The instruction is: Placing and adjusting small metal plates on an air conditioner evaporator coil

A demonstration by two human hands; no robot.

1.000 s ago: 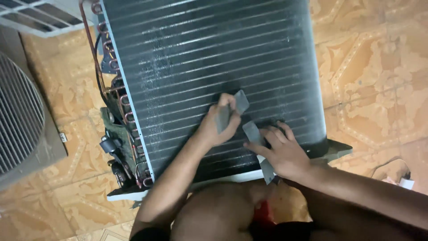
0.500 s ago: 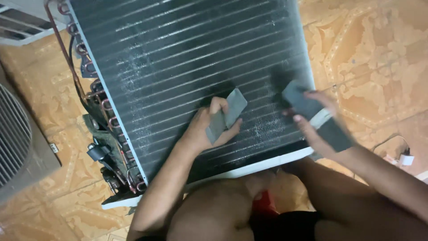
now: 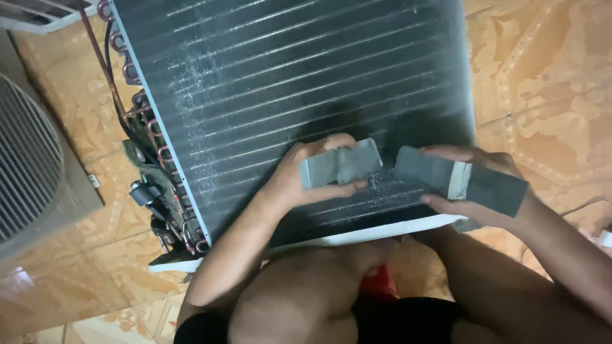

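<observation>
Holding a grey foam block point(image 3: 341, 164) in my left hand point(image 3: 306, 175), I see the grip closed on it: the thumb is under the block and the fingers wrap over its left end. The block lies flat against the dark fins of the coil panel point(image 3: 287, 76), near the lower edge of that panel. Just to the right of this grip, my right hand point(image 3: 478, 185) has its grip closed on a second, darker grey block point(image 3: 459, 178) with a pale band around its middle. The two blocks are near each other, almost end to end, but I cannot tell if they touch. Left of the left grip, at the panel's side, there are copper tube bends point(image 3: 143, 121) and some wiring. Below both grips runs the white frame edge point(image 3: 357, 237) of the panel. All around is the patterned tile floor point(image 3: 542, 76), and far left stands a grey fan grille point(image 3: 25, 165).
</observation>
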